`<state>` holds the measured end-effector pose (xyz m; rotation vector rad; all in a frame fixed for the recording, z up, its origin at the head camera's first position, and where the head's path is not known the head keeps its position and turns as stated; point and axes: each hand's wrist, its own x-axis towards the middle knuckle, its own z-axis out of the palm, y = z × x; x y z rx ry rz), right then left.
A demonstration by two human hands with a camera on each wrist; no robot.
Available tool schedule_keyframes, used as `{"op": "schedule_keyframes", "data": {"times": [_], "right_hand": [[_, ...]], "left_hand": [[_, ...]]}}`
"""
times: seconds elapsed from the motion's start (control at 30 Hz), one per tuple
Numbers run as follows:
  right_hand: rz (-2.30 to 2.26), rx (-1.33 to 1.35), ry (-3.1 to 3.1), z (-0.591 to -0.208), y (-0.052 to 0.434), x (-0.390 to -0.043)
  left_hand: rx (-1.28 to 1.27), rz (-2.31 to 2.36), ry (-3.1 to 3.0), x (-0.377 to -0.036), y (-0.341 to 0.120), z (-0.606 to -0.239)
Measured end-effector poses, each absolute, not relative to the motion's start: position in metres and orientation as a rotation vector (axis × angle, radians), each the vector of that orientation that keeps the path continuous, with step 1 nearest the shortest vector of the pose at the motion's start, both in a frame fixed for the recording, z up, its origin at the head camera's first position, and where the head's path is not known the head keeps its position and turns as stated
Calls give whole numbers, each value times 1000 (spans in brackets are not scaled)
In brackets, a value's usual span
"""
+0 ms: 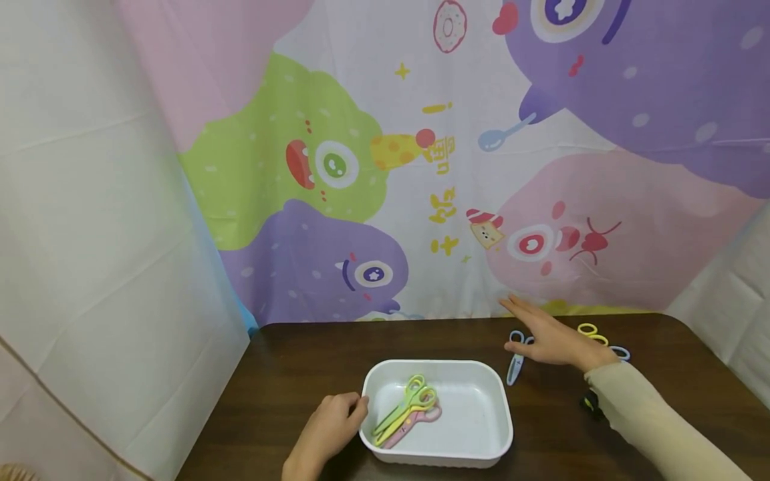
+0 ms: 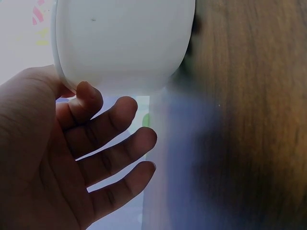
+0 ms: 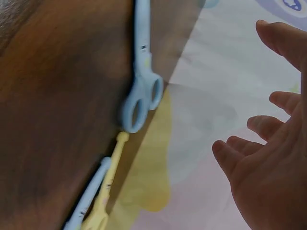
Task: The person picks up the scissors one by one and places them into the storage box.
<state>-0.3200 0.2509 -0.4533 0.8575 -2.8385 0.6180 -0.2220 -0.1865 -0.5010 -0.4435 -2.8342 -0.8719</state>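
Note:
A white plastic tray [image 1: 481, 417] stands near the table's front edge. In it lie green scissors [image 1: 415, 394], yellow scissors [image 1: 400, 414] and pink scissors [image 1: 421, 419]. My left hand [image 1: 355, 409] rests against the tray's left wall; in the left wrist view its fingers [image 2: 112, 143] are spread and relaxed, with one fingertip touching the tray [image 2: 124, 43]. My right hand [image 1: 523, 327] hovers flat and open over the handles of light blue scissors [image 1: 515, 364] on the table. Those blue scissors [image 3: 142, 76] lie left of the hand [image 3: 268, 153] in the right wrist view.
Yellow scissors [image 1: 592, 332] and another blue pair [image 1: 621, 352] lie behind my right wrist, also yellow scissors [image 3: 108, 191] in the wrist view. A small black object [image 1: 592, 404] sits by my sleeve. A cartoon cloth backdrop [image 1: 421, 167] hangs at the table's far edge.

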Motion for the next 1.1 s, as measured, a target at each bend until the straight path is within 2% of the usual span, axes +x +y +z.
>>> {"op": "schedule_keyframes", "data": {"times": [0.7, 1.1], "right_hand": [[646, 804, -2915, -488, 254, -343], [603, 926, -2923, -498, 252, -352]], "left_hand": [[-435, -865, -2832, -221, -187, -501], [-447, -880, -2834, -221, -187, -502]]}}
